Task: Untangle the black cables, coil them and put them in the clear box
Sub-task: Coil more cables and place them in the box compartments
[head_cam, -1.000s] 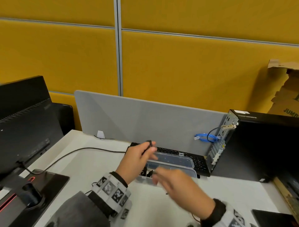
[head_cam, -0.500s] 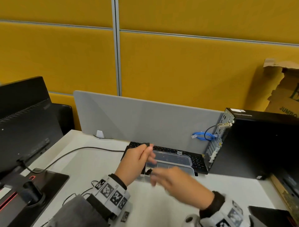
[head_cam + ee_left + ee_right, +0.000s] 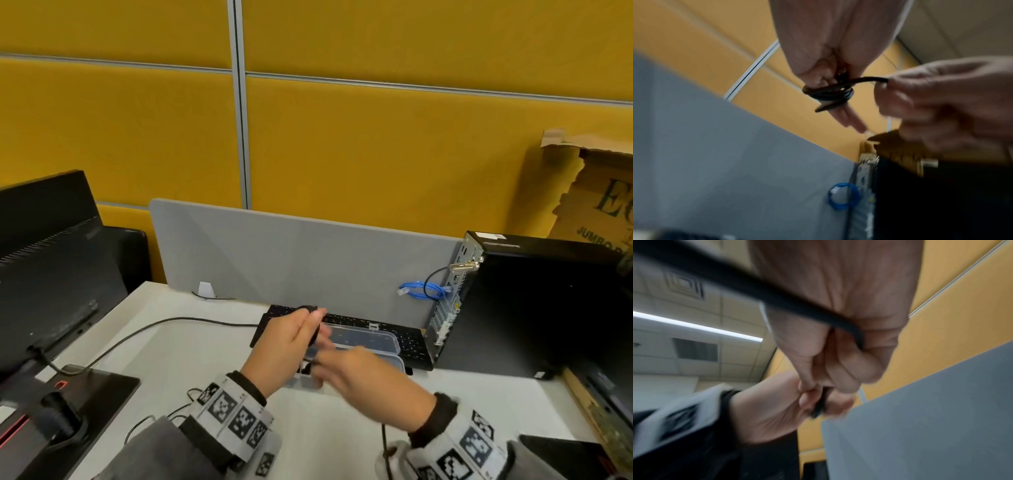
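My left hand (image 3: 310,327) is raised over the desk with a small coil of black cable (image 3: 828,93) wound round its fingers. The right hand (image 3: 323,366) sits just below and to the right of it, fist closed on the loose strand of the same cable (image 3: 781,300), which runs back past my right wrist (image 3: 385,442). In the left wrist view the right hand (image 3: 937,104) pinches the strand where it leaves the coil. The clear box (image 3: 394,342) lies right behind the hands, partly on the keyboard, mostly hidden by them.
A black keyboard (image 3: 414,347) lies against a grey divider (image 3: 308,260). A black computer tower (image 3: 534,308) with a blue cable loop (image 3: 419,289) stands at right. A monitor (image 3: 51,267) and its base (image 3: 78,407) fill the left, with a thin cable (image 3: 154,327) across the desk.
My right hand has swung left and up to meet the left hand, carrying the strand with it. The left hand has stayed near the box, holding the coil.
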The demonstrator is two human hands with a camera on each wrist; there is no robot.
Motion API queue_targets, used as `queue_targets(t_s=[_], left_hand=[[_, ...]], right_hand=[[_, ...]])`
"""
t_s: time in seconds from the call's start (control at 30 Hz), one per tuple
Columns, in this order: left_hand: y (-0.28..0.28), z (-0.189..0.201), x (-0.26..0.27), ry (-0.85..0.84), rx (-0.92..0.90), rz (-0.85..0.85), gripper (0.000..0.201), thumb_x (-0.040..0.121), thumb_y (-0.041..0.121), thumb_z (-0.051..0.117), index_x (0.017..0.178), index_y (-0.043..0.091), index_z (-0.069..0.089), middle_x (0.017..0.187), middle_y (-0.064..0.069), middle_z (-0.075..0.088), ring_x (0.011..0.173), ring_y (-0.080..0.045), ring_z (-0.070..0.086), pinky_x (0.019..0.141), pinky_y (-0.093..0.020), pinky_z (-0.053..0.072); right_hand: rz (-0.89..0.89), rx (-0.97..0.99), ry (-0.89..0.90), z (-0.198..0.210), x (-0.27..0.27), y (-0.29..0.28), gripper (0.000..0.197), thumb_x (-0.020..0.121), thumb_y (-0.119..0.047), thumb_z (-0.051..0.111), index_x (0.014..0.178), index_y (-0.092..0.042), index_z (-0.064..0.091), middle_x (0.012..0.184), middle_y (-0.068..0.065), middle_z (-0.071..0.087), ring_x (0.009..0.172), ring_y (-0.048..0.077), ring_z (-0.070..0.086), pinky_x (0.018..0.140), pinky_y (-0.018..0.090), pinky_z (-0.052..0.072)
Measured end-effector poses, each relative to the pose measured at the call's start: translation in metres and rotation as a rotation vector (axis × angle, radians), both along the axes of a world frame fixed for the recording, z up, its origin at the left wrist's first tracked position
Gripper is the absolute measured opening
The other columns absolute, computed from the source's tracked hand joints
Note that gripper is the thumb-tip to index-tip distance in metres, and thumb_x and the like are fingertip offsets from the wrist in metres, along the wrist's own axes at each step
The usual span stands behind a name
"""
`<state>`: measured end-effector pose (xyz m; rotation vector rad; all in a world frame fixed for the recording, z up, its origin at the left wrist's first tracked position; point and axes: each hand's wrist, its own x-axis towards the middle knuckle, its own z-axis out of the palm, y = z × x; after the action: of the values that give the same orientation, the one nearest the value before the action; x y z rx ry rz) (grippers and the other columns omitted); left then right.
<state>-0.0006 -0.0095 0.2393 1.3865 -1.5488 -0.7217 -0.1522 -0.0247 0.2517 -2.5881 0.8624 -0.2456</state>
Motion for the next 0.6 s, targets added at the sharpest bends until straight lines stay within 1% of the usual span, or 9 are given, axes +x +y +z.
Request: queue_targets(t_s=[0.07,0.13,0.2,0.27,0.37,0.4,0.47,0.53,0.6], left_hand=[[0.003,0.002,0.001,-0.163,0.059,-0.092,0.047,0.1,0.037,0.031,0.071,0.019,0.064,0.062,-0.006,0.068,0.065,-0.011,0.063,0.074,-0.026,0.047],[0.005,0.012,-0.001,-0.119,0.256,-0.236,0.058,0.1,0.043,0.022,0.066,0.016,0.06,0.049,-0.006,0.06,0.052,-0.011,0.058,0.068,-0.024,0.046],[0.005,0.02,0.003,-0.038,0.406,-0.367,0.062,0.099,0.045,0.02,0.068,0.01,0.06,0.047,-0.007,0.054,0.043,-0.008,0.052,0.064,-0.021,0.042],[0.007,0.027,0.012,0.183,0.471,-0.52,0.056,0.099,0.041,0.03,0.066,0.006,0.06,0.038,-0.002,0.049,0.033,-0.006,0.043,0.054,-0.017,0.037],[0.011,0.035,0.017,0.697,0.41,-0.529,0.049,0.094,0.033,0.039,0.067,0.006,0.07,0.04,0.001,0.054,0.029,-0.004,0.041,0.039,-0.013,0.034],[0.009,0.037,0.014,0.868,0.36,-0.462,0.048,0.092,0.033,0.04,0.071,0.005,0.073,0.048,-0.003,0.059,0.035,-0.006,0.049,0.04,-0.013,0.039],[-0.001,0.036,0.007,1.024,0.21,-0.338,0.046,0.089,0.03,0.038,0.088,0.001,0.073,0.074,-0.012,0.07,0.062,-0.015,0.068,0.056,-0.018,0.052],[-0.013,0.027,0.004,0.838,0.084,-0.22,0.042,0.091,0.031,0.037,0.107,0.003,0.063,0.096,-0.013,0.072,0.09,-0.019,0.07,0.079,-0.024,0.054],[-0.017,0.017,0.007,0.417,-0.012,-0.054,0.043,0.088,0.044,0.036,0.107,0.014,0.06,0.097,-0.003,0.073,0.096,-0.009,0.067,0.09,-0.024,0.048]], right_hand=[[-0.1,-0.067,-0.123,0.014,-0.011,-0.014,0.026,0.096,-0.035,0.043,0.075,-0.031,0.057,0.075,-0.01,0.063,0.071,0.003,0.056,0.069,0.026,0.045],[-0.145,-0.155,-0.17,0.017,-0.017,-0.023,0.023,0.093,-0.043,0.047,0.079,-0.031,0.061,0.074,-0.015,0.061,0.073,0.002,0.055,0.067,0.023,0.044],[-0.171,-0.236,-0.203,0.013,-0.021,-0.027,0.03,0.088,-0.057,0.043,0.085,-0.032,0.06,0.075,-0.017,0.06,0.073,0.003,0.055,0.063,0.025,0.045],[-0.204,-0.326,-0.225,0.008,-0.028,-0.033,0.044,0.085,-0.068,0.027,0.089,-0.034,0.054,0.079,-0.016,0.061,0.072,0.004,0.057,0.06,0.028,0.047],[-0.222,-0.332,-0.089,0.005,-0.037,-0.04,0.037,0.092,-0.06,0.02,0.097,-0.035,0.047,0.081,-0.013,0.059,0.074,0.008,0.058,0.06,0.024,0.047],[-0.197,-0.282,-0.015,0.004,-0.036,-0.039,0.033,0.094,-0.055,0.023,0.101,-0.034,0.049,0.083,-0.012,0.06,0.076,0.01,0.058,0.059,0.019,0.043],[-0.091,-0.184,0.085,0.001,-0.023,-0.027,0.032,0.096,-0.049,0.027,0.11,-0.032,0.05,0.092,-0.007,0.064,0.083,0.014,0.06,0.063,0.024,0.043],[0.01,-0.126,0.116,0.002,-0.008,-0.011,0.03,0.098,-0.048,0.027,0.106,-0.031,0.05,0.099,-0.001,0.065,0.091,0.02,0.059,0.072,0.034,0.046],[-0.006,-0.114,0.047,0.011,-0.003,-0.007,0.03,0.097,-0.047,0.029,0.1,-0.028,0.053,0.094,-0.005,0.063,0.089,0.018,0.058,0.076,0.036,0.047]])
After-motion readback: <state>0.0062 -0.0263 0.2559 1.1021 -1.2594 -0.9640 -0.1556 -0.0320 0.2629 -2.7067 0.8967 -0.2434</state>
